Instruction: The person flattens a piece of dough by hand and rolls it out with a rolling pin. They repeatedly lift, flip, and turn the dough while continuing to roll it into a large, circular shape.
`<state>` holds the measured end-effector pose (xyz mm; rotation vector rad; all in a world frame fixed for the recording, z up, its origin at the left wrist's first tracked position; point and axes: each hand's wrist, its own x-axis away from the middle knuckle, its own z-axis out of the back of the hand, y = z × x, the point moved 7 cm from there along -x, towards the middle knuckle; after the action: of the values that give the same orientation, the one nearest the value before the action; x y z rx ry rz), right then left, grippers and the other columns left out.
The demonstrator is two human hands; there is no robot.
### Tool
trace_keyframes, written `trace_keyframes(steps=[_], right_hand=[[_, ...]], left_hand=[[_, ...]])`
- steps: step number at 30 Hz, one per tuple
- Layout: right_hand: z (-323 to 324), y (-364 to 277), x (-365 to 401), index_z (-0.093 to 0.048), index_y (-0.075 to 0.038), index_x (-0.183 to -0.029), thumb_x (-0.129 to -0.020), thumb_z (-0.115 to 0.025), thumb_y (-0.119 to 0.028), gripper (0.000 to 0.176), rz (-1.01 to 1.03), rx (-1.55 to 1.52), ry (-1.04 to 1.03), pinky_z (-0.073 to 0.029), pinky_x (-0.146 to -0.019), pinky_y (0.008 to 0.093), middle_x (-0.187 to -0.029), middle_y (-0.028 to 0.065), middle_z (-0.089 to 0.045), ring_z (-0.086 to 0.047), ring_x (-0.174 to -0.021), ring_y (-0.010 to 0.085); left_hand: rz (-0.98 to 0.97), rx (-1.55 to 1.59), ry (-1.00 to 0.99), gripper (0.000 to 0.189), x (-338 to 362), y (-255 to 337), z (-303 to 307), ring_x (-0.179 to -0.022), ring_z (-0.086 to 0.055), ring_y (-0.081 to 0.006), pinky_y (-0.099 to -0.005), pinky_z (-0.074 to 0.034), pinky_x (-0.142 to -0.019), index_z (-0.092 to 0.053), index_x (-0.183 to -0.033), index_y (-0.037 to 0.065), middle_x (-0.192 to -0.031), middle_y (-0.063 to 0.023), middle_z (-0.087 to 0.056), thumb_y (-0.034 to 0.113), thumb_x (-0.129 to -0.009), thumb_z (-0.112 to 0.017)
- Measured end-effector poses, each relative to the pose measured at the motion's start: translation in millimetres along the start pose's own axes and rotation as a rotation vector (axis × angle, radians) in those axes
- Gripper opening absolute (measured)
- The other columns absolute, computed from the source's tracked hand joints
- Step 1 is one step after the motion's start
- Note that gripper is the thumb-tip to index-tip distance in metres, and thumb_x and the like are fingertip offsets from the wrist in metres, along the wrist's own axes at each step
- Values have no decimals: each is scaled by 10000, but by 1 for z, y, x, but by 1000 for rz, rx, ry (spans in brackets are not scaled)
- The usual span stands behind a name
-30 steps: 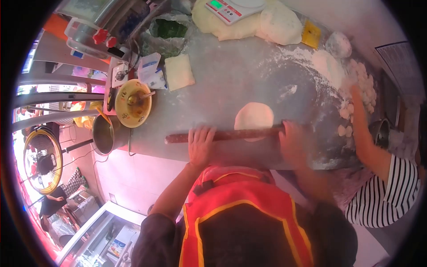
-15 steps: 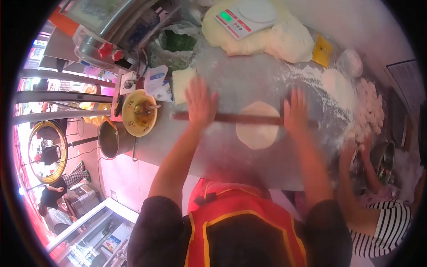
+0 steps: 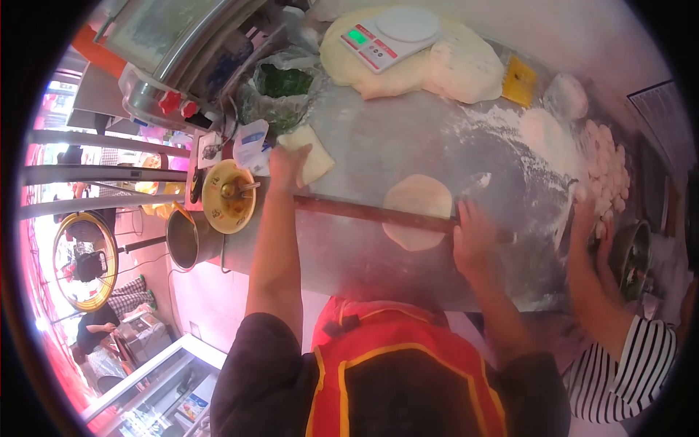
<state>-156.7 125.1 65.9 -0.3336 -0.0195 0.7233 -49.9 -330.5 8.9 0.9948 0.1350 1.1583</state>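
My left hand (image 3: 287,167) is at the edge of a pale folded cloth (image 3: 317,156), thumb over its top and fingers closed at its left side, partly hidden. My right hand (image 3: 473,231) rests over the right part of a brown wooden rolling pin (image 3: 349,210). The pin lies at a slight slant across a flat round of dough (image 3: 419,195), which sits on the grey worktop (image 3: 364,160). Beyond my left hand the pin's left end is free.
A yellow bowl (image 3: 215,204) with a utensil stands at left, near a bag of greens (image 3: 285,109). A kitchen scale (image 3: 378,54) sits on a large dough mass (image 3: 459,73). At right are flour (image 3: 542,135), several dough pieces (image 3: 606,167) and a co-worker's arms (image 3: 593,269).
My left hand has left the rolling pin and moved left onto the cloth, which is now turned. My right hand has moved down slightly, and the pin has tilted.
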Motion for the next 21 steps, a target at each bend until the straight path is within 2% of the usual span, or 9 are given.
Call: trace_keyframes(steps=[3,4,7,8,11,14,17,18,21], right_hand=[[-1,0,-1,-454,-104,-1454,-956,-464,-254,521,-27,-20,-8,-249,-1121,556,-1480,116,-453,-399,-1360,317],[-1,0,-2,-451,-101,-1454,-957,-463,-253,521,-25,-20,-5,-252,-1118,553,-1481,116,-451,-400,-1358,317],[-2,0,1,-440,-89,-1456,-961,-457,-246,519,-22,-19,-24,-261,-1112,541,-1485,124,-441,-404,-1352,324],[-1,0,0,-433,-82,-1457,-965,-454,-243,519,-22,-20,-39,-264,-1111,535,-1487,131,-437,-404,-1351,329],[7,-1,-5,-418,-66,-1460,-973,-451,-225,513,-69,-109,-60,-269,-1111,518,-1494,154,-421,-397,-1357,350],[11,14,-9,-405,-49,-1461,-977,-454,-208,512,-122,-200,3,-267,-1118,510,-1497,178,-410,-378,-1375,366],[15,32,-22,-397,-40,-1465,-969,-468,-195,524,-141,-165,69,-257,-1131,513,-1503,193,-397,-354,-1392,389],[15,34,-22,-396,-38,-1466,-964,-474,-192,530,-146,-135,81,-252,-1136,515,-1506,196,-392,-345,-1398,398],[10,22,-7,-382,-31,-1472,-946,-503,-207,567,-86,55,-34,-252,-1141,528,-1512,203,-379,-342,-1398,399]], left_hand=[[-192,62,106,467,-8,-19,-18,-843,-718,-274,-380,-551,-764,-682,-1060,-21,-967,-188,-724,289,-737,-814],[-218,135,62,480,24,18,-18,-885,-708,-279,-384,-541,-795,-663,-1106,-6,-985,-178,-718,257,-735,-817],[-454,-129,93,506,23,53,-31,-940,-687,-304,-390,-527,-831,-635,-1134,-8,-1015,-178,-705,251,-737,-811],[-457,-52,-22,568,12,66,-40,-978,-665,-337,-406,-516,-852,-598,-1161,-27,-1055,-194,-684,256,-721,-819],[-446,4,77,591,-4,107,-50,-993,-649,-375,-420,-510,-852,-566,-1199,-35,-1070,-206,-669,282,-755,-794],[-694,-323,84,560,32,130,-54,-1060,-608,-394,-474,-458,-943,-528,-1255,-30,-1125,-217,-637,292,-839,-720],[-968,-737,36,526,107,62,-72,-1300,-449,-389,-548,-300,-1098,-483,-1348,-15,-1353,-222,-518,259,-919,-615],[-933,-683,96,541,140,53,-66,-1364,-389,-386,-571,-249,-1129,-469,-1373,-15,-1427,-216,-466,250,-921,-605],[-803,-727,10,647,182,-2,-66,-1422,-313,-389,-581,-210,-1151,-396,-1441,-1,-1507,-187,-393,272,-898,-616]])
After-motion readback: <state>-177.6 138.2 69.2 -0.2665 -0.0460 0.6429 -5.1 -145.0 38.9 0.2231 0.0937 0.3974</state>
